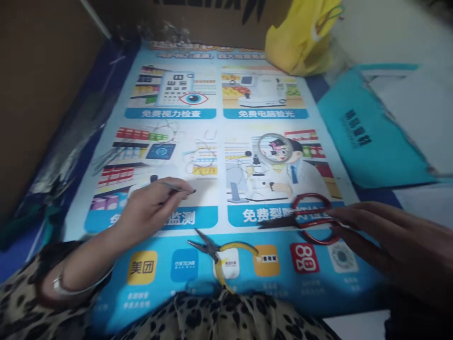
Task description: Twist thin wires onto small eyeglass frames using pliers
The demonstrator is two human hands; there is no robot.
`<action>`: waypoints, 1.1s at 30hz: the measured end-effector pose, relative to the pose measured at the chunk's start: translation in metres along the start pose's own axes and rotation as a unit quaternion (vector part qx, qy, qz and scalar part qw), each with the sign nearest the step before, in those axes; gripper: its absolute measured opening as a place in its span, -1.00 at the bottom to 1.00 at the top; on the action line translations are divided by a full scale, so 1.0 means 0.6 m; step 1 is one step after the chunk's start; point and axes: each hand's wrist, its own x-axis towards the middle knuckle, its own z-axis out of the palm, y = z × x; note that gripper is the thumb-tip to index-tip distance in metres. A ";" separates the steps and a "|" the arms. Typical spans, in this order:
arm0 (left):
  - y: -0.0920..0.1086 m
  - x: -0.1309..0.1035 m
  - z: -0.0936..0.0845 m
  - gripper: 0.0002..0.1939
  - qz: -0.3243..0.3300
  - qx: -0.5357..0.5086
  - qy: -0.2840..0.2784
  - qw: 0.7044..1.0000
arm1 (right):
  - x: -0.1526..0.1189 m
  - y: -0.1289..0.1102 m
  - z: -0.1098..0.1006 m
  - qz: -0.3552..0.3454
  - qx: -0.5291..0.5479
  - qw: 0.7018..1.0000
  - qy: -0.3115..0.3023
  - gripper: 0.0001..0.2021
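Pinching thin piece (172, 187), left hand (146, 203); touching scissors (296, 219), right hand (385, 231), whether clamped not discernible; liable to scratch poster (222, 198) by dragging blades (279, 223).

A dark blue surface (87, 156) carries a glossy light-blue poster with four pictures (219, 189), on which lie yellow-handled metal pliers (216, 255); near its far right corner sits a crumpled yellow plastic bag (295, 45).

Both your hands point inward.
Your left hand (154, 200) curls in a pinch; your right hand (382, 231) stretches its fingers.
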 end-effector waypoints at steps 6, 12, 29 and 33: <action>-0.002 0.004 0.003 -0.80 0.009 0.047 -0.016 0.999 | -0.027 0.002 0.001 -0.022 -0.048 0.998 -0.026 -0.74; -0.007 -0.001 0.007 -0.82 0.007 0.054 -0.025 0.998 | -0.017 -0.004 0.041 -0.057 -0.027 0.998 -0.027 -0.58; -0.012 0.002 0.010 -0.75 -0.014 0.035 -0.023 0.999 | -0.014 0.018 0.046 0.188 -0.041 0.979 0.072 -0.61; -0.011 0.006 0.012 -0.73 -0.022 -0.002 -0.011 1.000 | 0.013 0.039 0.052 0.291 -0.067 0.953 0.044 -0.60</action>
